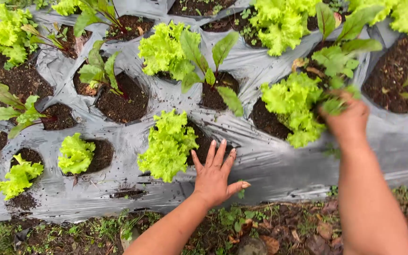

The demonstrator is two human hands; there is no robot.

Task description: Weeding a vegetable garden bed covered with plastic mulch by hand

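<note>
My left hand (pixel 215 174) lies flat, fingers spread, on the grey plastic mulch sheet (pixel 260 160), just right of a bright green lettuce (pixel 167 144) in a soil hole. My right hand (pixel 348 119) reaches farther out and is closed around small green leaves (pixel 332 106) at the base of a plant with dark leaves (pixel 338 56), beside another lettuce (pixel 291 106). What exactly the fingers pinch is blurred.
The sheet covers a raised bed with several holes of dark soil holding lettuces (pixel 75 153) and red-stemmed leafy plants (pixel 101 71). A bare soil hole (pixel 397 75) lies at far right. Weedy ground with dead leaves (pixel 270 231) runs along the near edge.
</note>
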